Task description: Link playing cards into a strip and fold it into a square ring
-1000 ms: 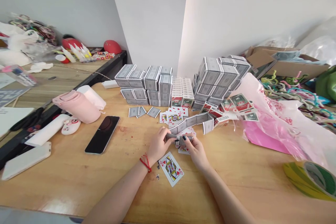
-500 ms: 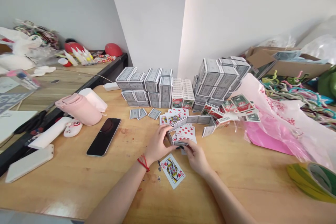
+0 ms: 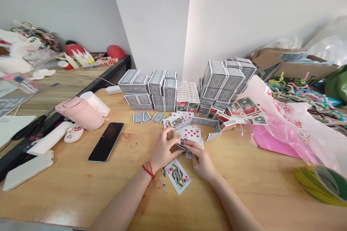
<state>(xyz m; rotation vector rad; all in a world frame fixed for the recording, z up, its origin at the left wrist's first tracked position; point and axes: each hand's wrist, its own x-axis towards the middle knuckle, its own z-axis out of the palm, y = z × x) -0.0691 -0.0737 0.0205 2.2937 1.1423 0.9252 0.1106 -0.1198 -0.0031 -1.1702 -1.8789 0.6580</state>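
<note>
A strip of joined playing cards (image 3: pixel 202 121), backs outward, stands on edge in a bent ring on the table. My left hand (image 3: pixel 162 149) is closed around the strip's left near corner, thumb low and fingers over the top. The fingers of my right hand (image 3: pixel 201 160) pinch the near section, close to my left thumb; that section looks tilted. Inside the ring lie face-up cards, among them a diamond card (image 3: pixel 192 132). A queen of hearts (image 3: pixel 178 176) lies face up between my forearms. More face-up cards (image 3: pixel 177 120) lie behind my left hand.
Blocks built from cards stand in a left stack (image 3: pixel 150 90) and a taller right stack (image 3: pixel 225 83), with card boxes (image 3: pixel 188 95) between. A phone (image 3: pixel 106 142), pink tumbler (image 3: pixel 80 113) and power bank (image 3: pixel 28 170) lie left. Yellow tape (image 3: pixel 320 184) and pink plastic (image 3: pixel 282 130) lie right.
My right fingers have shifted slightly left and up over the strip's near section, which now tilts more. My left hand keeps its place. The view has shifted a little.
</note>
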